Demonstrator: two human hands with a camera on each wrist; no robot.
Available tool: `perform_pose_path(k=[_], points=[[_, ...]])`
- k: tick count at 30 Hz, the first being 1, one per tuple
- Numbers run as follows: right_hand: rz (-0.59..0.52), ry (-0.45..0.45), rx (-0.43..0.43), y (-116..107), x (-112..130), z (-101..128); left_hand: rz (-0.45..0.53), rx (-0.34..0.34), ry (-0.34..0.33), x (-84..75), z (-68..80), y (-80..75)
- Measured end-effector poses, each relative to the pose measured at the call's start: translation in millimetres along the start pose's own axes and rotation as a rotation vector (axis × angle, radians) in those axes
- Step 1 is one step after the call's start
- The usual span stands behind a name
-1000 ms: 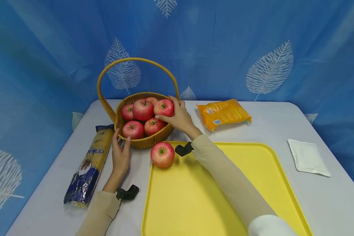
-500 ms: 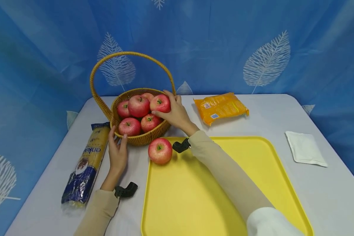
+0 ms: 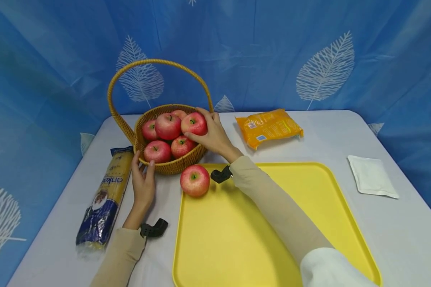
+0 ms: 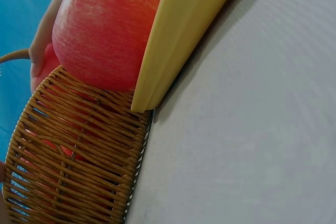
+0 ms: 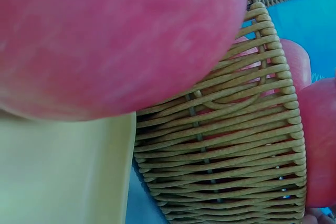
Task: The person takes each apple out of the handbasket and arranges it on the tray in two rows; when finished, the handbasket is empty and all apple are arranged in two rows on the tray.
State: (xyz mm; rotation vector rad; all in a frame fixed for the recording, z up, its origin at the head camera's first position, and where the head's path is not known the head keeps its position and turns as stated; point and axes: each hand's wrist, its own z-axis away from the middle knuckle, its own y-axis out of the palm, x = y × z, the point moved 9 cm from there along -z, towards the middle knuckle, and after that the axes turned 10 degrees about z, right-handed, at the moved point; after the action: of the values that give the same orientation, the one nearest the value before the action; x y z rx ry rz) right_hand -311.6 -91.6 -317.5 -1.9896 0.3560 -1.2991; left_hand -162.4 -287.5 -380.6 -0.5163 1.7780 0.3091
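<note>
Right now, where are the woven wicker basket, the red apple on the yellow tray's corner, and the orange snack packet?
woven wicker basket [image 3: 172, 166]: head view, front wall.
red apple [image 3: 195, 180]: head view, centre.
orange snack packet [image 3: 269, 126]: head view, middle of wrapper.

Bright, even light; wrist cams blurry

Close under my wrist, a big red apple [image 5: 105, 40] fills the top of the view, resting on the yellow tray [image 5: 63, 171]. Just beside it stands the woven basket [image 5: 226, 156], with more red apples [image 5: 317, 140] showing over its rim at the right.
</note>
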Motion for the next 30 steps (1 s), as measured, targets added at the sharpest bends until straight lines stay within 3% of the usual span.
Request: perform_pose_path(k=[5, 14, 22, 30], points=[[0.013, -0.051, 0.012, 0, 5, -2, 0.008, 0.002, 0.001, -5.6, -1.6, 1.3], [0.090, -0.128, 0.044, 1, 12, -4, 0.012, 0.009, -0.009, -34.6, 4.7, 7.6], [0.081, -0.093, 0.065, 0, 12, -2, 0.003, 0.019, -0.007, -36.6, 3.2, 8.9], [0.027, -0.104, 0.027, -2, 9, 1, -0.010, 0.014, -0.021, -35.0, 6.4, 9.1]])
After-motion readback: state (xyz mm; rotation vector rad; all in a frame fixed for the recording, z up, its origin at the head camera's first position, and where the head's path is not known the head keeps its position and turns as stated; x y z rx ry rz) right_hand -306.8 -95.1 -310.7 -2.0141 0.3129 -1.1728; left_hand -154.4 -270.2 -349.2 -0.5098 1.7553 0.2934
